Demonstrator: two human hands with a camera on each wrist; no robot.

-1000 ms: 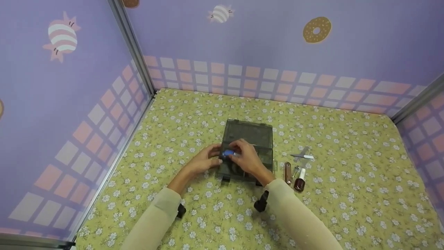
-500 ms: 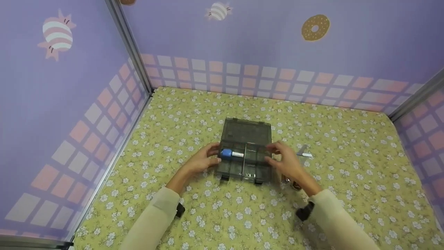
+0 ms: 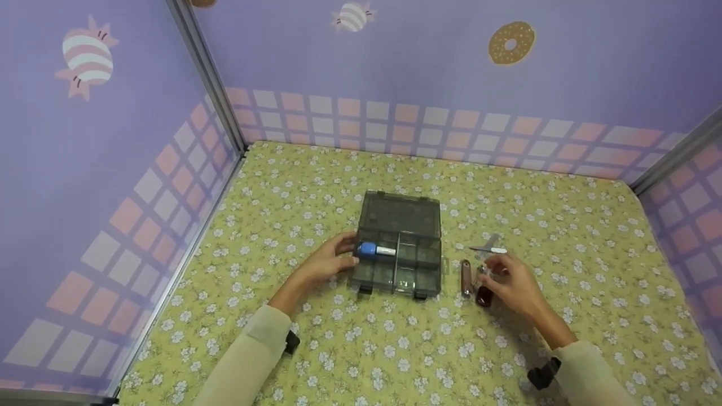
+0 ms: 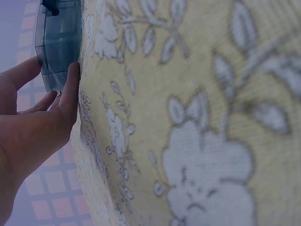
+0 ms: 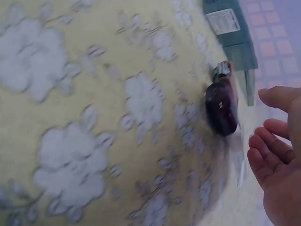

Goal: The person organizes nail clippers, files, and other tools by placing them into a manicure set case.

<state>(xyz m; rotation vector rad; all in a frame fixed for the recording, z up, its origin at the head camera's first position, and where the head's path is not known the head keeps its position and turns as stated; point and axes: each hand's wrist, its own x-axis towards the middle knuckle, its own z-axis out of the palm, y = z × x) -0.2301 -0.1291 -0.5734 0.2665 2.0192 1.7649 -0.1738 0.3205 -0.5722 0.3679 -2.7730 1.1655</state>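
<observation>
Moved off the compartment box (image 3: pixel 399 248), the right hand (image 3: pixel 510 282) hovers spread over a dark bottle (image 3: pixel 483 294); the left hand (image 3: pixel 327 262), fingers relaxed, touches the box's side.

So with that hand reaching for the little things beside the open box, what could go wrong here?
The right hand hovers open over a tight cluster: a small dark bottle, a brown pocket knife and small metal tools. Reaching for one could knock the others, and the bottle might roll.

The left hand only touches the side of the open compartment box; a bump could slide it and shake the blue-capped item in its compartment.
</observation>
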